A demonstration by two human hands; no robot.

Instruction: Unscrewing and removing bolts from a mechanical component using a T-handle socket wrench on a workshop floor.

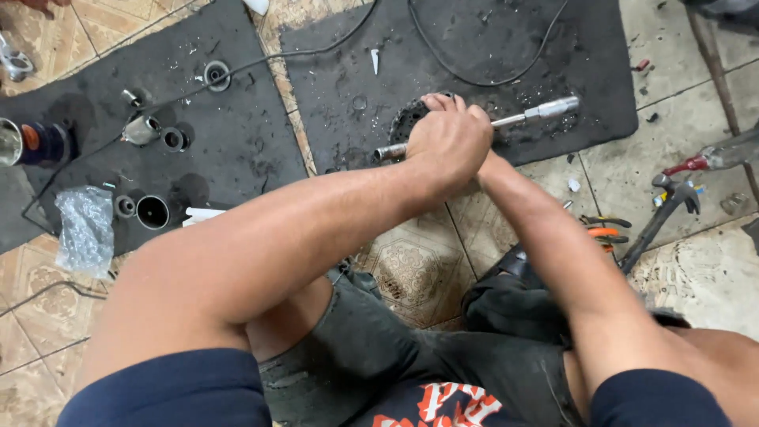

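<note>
Black rubber mat (pixel 474 47) on the tiled floor (pixel 419 269) carries the work: a dark toothed gear-like part (pixel 407 120) sits near the mat's front edge, w/ a long chrome socket wrench bar (pixel 518 117) lying across it, running from lower left to upper right. L hand (pixel 449 146) is wrapped over the middle of the bar, fingers curled tight around it, knuckles up. R hand (pixel 439 100) is mostly hidden behind the L one; only fingertips show at the far side, pressed together on top of the gear-like part, exact grip can't be told. Both forearms cross in front of the person, who sits on the floor in dark jeans and a navy tee. A thin black cable (pixel 490 75) loops over the mat behind the hands. To the left, a second black mat (pixel 237 150) holds loose bits: a round bearing (pixel 215 73), a short metal sleeve (pixel 141 130), a small ring (pixel 173 139), a dark cup-shaped tube (pixel 152 212) w/ a smaller ring (pixel 125 206) just beside it. A crumpled clear plastic bag (pixel 84 228) lies at that mat's front left corner, and a shiny cylindrical part (pixel 32 142) sits at the far left edge. On the right, off the mat, a claw hammer (pixel 660 213) lies on the tiles, orange-handled pliers (pixel 605 231) just beside it, and a red-handled tool (pixel 696 162) further back.
</note>
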